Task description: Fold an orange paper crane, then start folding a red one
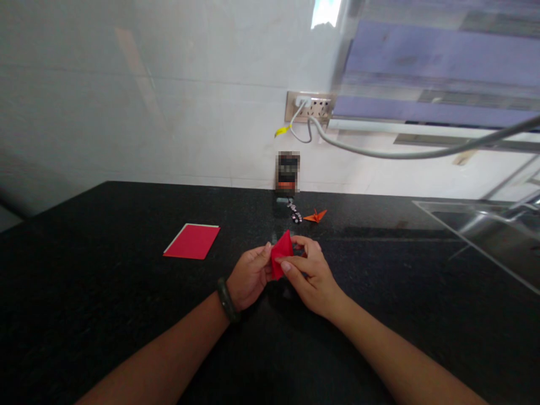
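Note:
A small folded piece of red origami paper [282, 250] is held up between my two hands, above the black countertop [270, 349]. My left hand [250, 277] pinches its left edge, thumb in front and the other fingers behind. With thumb and forefinger, my right hand [314, 278] grips the lower right part of the paper; some fingertips pass behind it. A stack of square red paper sheets [192, 242] lies flat to the left of my hands. Beyond my right hand sits a folded orange paper crane [316, 216].
Against the tiled wall [189, 124] stands a small blurred-out dark object [287, 173] with a patterned strap [296, 215] before it. A grey cable [379, 153] runs right from the wall socket [310, 107]. At right is a sink's metal edge [472, 244].

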The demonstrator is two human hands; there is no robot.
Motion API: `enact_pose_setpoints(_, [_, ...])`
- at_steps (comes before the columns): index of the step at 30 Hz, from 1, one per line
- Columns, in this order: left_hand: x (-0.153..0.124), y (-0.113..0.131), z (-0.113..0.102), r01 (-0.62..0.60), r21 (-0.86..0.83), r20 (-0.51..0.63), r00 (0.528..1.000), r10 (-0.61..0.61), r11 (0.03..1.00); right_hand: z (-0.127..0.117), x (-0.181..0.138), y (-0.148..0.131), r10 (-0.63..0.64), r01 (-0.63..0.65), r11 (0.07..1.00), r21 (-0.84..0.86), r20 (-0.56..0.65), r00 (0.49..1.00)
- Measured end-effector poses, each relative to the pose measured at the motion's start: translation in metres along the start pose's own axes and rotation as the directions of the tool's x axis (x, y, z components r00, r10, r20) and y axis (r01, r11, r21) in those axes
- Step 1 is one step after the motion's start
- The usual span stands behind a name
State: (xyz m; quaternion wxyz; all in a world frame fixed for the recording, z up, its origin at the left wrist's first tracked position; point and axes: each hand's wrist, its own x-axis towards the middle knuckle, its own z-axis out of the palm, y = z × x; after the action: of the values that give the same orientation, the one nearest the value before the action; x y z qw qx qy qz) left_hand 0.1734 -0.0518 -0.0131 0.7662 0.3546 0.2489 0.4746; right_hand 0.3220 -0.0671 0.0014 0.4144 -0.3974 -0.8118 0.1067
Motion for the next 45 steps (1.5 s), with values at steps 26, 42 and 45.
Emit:
enact_pose_setpoints(26, [0.000, 0.001, 0.003, -0.020, 0.545, -0.098, 0.991, 0.088, 0.838, 0.013, 0.004, 0.009, 0.478, -0.393, 0.772, 0.500, -0.049, 0.877])
enact_pose_setpoints(42, [-0.002, 0.002, 0.007, 0.003, 0.607, -0.125, 0.988, 0.092, 0.795, 0.013, 0.007, 0.011, 0.623, -0.477, 0.535, 0.697, 0.056, 0.780])
enact_pose_setpoints(45, [-0.001, 0.000, 0.005, 0.019, 0.623, -0.130, 0.988, 0.080, 0.782, 0.012, 0.007, 0.011, 0.633, -0.471, 0.500, 0.727, 0.064, 0.771])
